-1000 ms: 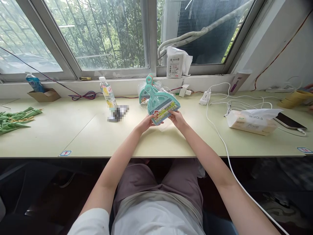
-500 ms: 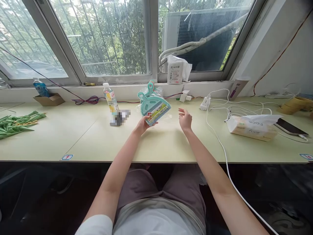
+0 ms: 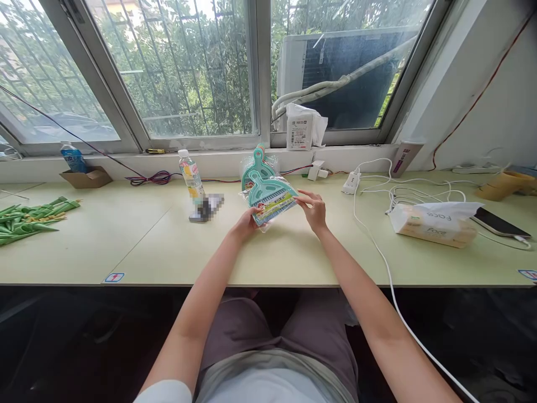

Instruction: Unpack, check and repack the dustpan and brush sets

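A small teal dustpan-and-brush set [image 3: 272, 197] with a printed label and clear plastic wrapping is held up over the desk. My left hand [image 3: 244, 223] is closed on its lower left corner, thumb over the label. At the upper right corner, the fingers of my right hand [image 3: 314, 211] pinch the edge of the set or its wrapping. Just behind stands or lies another teal dustpan [image 3: 259, 163], also in clear plastic and partly hidden by the held one.
Left of the hands stand a drink bottle [image 3: 191, 176] and a blurred-out item [image 3: 206, 208]. Green folded leaves [image 3: 36, 218] lie far left. To the right are white cables [image 3: 369, 179], a tissue pack [image 3: 434, 224] and a phone [image 3: 501, 223]. A window [image 3: 193, 73] backs the desk [image 3: 159, 257].
My right hand has moved left from open air onto the dustpan set's right corner. The set has shifted slightly right and turned a little, uncovering more of the dustpan behind.
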The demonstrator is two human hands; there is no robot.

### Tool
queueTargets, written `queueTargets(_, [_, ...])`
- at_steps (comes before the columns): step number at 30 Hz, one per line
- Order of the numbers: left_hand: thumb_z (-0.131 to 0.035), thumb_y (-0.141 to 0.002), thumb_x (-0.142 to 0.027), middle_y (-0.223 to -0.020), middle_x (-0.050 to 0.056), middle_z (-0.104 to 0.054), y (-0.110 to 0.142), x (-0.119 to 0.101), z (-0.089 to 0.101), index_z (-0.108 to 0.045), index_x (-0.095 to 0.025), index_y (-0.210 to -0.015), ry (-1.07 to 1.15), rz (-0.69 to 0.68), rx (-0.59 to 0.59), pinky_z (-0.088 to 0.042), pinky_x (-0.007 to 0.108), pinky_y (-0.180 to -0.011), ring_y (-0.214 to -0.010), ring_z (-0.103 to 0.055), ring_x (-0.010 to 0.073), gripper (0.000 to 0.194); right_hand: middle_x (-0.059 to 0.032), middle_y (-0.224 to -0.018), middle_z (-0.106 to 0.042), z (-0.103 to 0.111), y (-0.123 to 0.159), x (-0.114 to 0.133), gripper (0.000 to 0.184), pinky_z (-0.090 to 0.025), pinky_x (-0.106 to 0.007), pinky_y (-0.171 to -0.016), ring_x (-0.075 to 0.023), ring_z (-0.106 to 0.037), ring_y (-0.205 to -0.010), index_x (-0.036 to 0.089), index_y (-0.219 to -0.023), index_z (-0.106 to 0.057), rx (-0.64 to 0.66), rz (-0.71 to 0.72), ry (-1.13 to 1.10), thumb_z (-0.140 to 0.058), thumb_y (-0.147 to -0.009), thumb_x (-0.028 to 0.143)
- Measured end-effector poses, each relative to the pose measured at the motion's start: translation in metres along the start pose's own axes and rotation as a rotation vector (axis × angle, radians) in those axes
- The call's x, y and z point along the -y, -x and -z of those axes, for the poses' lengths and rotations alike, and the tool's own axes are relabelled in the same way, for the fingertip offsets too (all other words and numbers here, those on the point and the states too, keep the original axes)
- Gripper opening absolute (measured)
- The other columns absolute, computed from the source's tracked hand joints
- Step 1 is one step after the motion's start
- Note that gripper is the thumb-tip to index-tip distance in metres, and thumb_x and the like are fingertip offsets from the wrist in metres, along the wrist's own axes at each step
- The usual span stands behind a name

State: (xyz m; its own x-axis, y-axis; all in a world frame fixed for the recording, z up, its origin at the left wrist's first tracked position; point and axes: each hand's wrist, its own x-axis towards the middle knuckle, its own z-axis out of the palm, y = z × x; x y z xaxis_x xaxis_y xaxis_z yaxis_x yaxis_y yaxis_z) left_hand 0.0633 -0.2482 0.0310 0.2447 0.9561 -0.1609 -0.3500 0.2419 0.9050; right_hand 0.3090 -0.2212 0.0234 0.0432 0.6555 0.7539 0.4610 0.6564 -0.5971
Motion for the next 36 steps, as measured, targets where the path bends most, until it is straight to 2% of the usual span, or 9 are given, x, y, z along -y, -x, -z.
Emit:
queueTargets(6, [-0.048,-0.082,-0.016,-0.091,0.014,-0.071,0.003,-0.002,-0.002,-0.047,-0.007,-0.127,-0.026,0.075,0.099,-0.050,0.024,-0.049,-0.065,-0.066,0.0187,0.046,-0.0019,-0.105,-0.073,-0.004,0.002,-0.002,0.017,-0.047,-0.040,-0.091,-0.0236,-0.059,-0.099,0.025,-0.088,-0.076,-0.019,0.015,0.074,-0.062,-0.089,0.035])
queueTargets(12, [-0.049,-0.082,-0.017,-0.104,0.020,-0.071,0.002,0.002,-0.002,-0.040,-0.004,-0.136,-0.066,0.080,0.248,-0.054,0.027,-0.061,-0.064,-0.066,0.0169,0.056,-0.0045,-0.098,-0.072,-0.007,0.002,-0.008,0.017,-0.047,-0.038,-0.085,-0.0231,-0.058,-0.093,0.022,-0.080,-0.074,-0.093,0.015,0.091,-0.064,-0.088,0.034])
queueTargets(22, [-0.052,-0.082,-0.015,-0.108,0.019,-0.070,0.008,0.001,-0.006,-0.039,-0.005,-0.138,-0.089,0.105,0.303,-0.056,0.026,-0.065,-0.069,-0.069,0.0171,0.059,-0.0056,-0.095,-0.068,-0.009,0.004,-0.007,0.014,-0.049,-0.037,-0.083,-0.0217,-0.059,-0.093,0.022,-0.083,-0.076,-0.146,0.058,0.089,-0.064,-0.088,0.029])
queueTargets(28, [-0.051,-0.083,-0.016,-0.110,0.019,-0.070,0.011,0.000,-0.007,-0.041,-0.006,-0.136,-0.115,0.108,0.333,-0.054,0.023,-0.059,-0.063,-0.067,0.0151,0.055,-0.0065,-0.111,-0.063,-0.008,0.004,-0.006,0.015,-0.052,-0.039,-0.087,-0.0206,-0.060,-0.094,0.025,-0.084,-0.077,-0.186,0.061,0.049,-0.065,-0.087,0.031])
queueTargets(33, [-0.052,-0.082,-0.015,-0.106,0.018,-0.071,0.011,0.001,-0.006,-0.045,-0.007,-0.133,-0.120,0.101,0.323,-0.055,0.025,-0.063,-0.067,-0.067,0.0161,0.053,-0.0082,-0.125,-0.059,-0.011,0.004,-0.011,0.018,-0.057,-0.036,-0.079,-0.0215,-0.064,-0.099,0.024,-0.093,-0.078,-0.094,-0.036,-0.071,-0.062,-0.088,0.033])
queueTargets(36, [-0.052,-0.080,-0.015,-0.104,0.017,-0.072,0.009,0.002,-0.004,-0.047,-0.006,-0.132,-0.157,0.098,0.317,-0.055,0.026,-0.062,-0.067,-0.067,0.0169,0.052,-0.0092,-0.127,-0.060,-0.011,0.003,-0.012,0.022,-0.055,-0.037,-0.086,-0.0246,-0.059,-0.113,0.024,-0.100,-0.077,-0.060,-0.075,-0.059,-0.061,-0.087,0.034])
